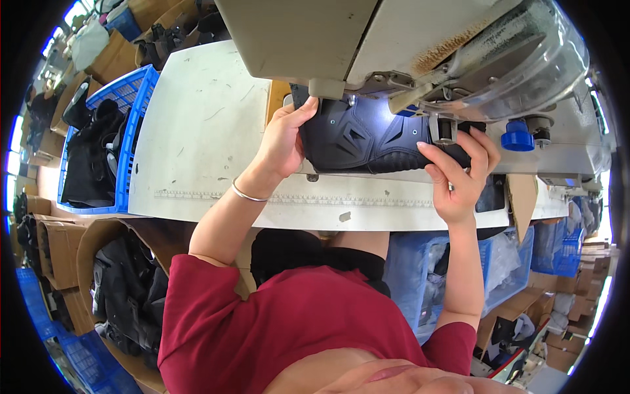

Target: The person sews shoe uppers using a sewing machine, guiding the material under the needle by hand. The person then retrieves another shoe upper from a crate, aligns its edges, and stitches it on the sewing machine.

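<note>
A black moulded panel (348, 141) with raised ridges and small metal eyelets lies under the head of a beige bench machine (308, 39), lit by a bright spot. My left hand (287, 134) grips its left edge, thumb on top, beside a pale knob under the machine's housing. At the panel's right end, my right hand (462, 171) holds it with fingers bent over the top and the thumb close to the front edge. A metal roller-like part (444, 130) sits just above the panel near my right fingers. The panel's far edge is hidden beneath the machine.
A clear plastic hopper (525, 72) juts from the machine, with a blue knob (518, 136) below it. The white table (190, 131) carries a printed ruler near its front edge. Blue crates (141, 131) and a cardboard box (98, 243) of black pieces stand left; more blue bins (407, 269) stand right.
</note>
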### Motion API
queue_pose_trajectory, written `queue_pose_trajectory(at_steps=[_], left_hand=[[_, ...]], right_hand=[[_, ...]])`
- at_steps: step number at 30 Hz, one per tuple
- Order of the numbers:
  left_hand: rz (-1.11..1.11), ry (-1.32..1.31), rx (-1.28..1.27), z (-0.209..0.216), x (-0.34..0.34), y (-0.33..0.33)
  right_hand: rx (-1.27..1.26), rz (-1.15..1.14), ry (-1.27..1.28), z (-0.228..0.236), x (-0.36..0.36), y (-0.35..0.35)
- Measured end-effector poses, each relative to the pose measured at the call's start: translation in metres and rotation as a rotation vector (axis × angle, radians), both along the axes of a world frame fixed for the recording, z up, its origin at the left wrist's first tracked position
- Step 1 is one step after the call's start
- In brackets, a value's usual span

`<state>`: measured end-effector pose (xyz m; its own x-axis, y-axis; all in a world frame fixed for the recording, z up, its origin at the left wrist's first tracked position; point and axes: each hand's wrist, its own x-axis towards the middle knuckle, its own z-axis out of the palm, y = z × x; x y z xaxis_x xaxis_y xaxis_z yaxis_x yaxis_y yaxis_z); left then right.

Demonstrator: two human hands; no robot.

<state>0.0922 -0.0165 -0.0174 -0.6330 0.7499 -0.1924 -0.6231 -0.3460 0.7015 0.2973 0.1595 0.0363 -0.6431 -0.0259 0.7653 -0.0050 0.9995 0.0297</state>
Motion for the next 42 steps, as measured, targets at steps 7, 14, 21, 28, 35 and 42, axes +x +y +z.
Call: queue_pose_trajectory(at_steps=[7, 14, 21, 28, 35, 42], left_hand=[[-0.012, 0.013, 0.016, -0.008, -0.007, 0.001], [-0.001, 0.057, 0.013, -0.006, -0.003, 0.004], [0.077, 0.065, -0.032, 0.001, 0.003, 0.004], [0.106, 0.099, 0.006, -0.007, 0.010, 0.005], [0.083, 0.106, 0.044, -0.005, 0.018, 0.008], [0.073, 0.108, 0.083, 0.002, 0.027, 0.004]], right_hand=[[-0.048, -0.009, 0.046, -0.004, -0.002, -0.002], [0.004, -0.001, 0.021, -0.007, -0.001, 0.013], [0.069, 0.037, 0.011, -0.007, -0.004, 0.019], [-0.108, 0.121, 0.018, -0.003, -0.014, 0.033], [0.014, -0.002, -0.042, 0.010, -0.005, 0.019], [0.113, -0.411, 0.766, 0.026, 0.116, 0.101]])
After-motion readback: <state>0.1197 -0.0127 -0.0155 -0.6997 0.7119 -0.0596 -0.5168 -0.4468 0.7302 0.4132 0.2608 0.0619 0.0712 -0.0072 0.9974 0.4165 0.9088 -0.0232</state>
